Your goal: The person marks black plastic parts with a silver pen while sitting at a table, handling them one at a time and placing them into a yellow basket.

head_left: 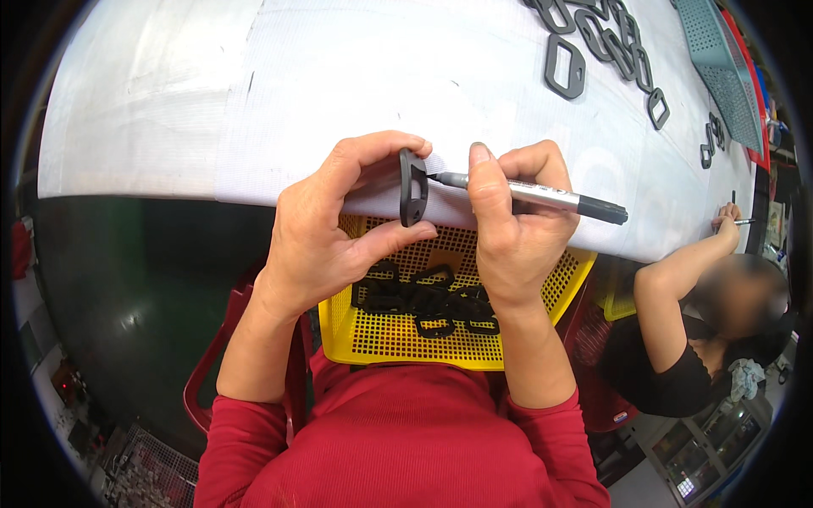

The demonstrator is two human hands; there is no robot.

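Observation:
My left hand (339, 199) grips a black oval plastic frame (412, 188) between thumb and fingers, holding it on edge just over the table's near edge. A silver marker pen (542, 198) with a black end lies in the closed fingers of my right hand (517, 216). Its dark tip points left and meets or nearly meets the frame; I cannot tell if they touch. Below both hands, a yellow perforated basket (364, 343) rests at my lap with several similar black frames (423, 296) inside.
A white-covered table (322, 76) spreads ahead. More black frames (565, 66) lie scattered at its far right, beside a grey-blue perforated basket (720, 68). At the right, a co-worker (669, 347) in black reaches onto the table holding a pen. A red chair (212, 372) stands left of me.

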